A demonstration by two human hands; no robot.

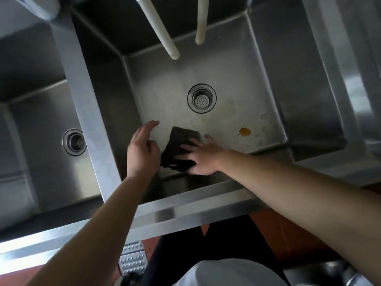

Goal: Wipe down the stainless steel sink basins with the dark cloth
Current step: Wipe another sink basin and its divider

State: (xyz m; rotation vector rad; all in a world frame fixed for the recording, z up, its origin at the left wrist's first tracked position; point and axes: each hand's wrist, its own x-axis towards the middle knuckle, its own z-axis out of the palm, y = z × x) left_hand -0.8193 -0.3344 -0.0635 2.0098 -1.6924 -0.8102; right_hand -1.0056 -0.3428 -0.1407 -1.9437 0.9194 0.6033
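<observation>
Dark cloth (181,148) lies on the floor of the middle sink basin (233,83), near its front wall. We see the right hand (201,156) pressing it flat, fingers spread and straight. Left hand (142,148) beside it, fingers released, holding nothing. Orange stain (245,132) right of the cloth.
</observation>
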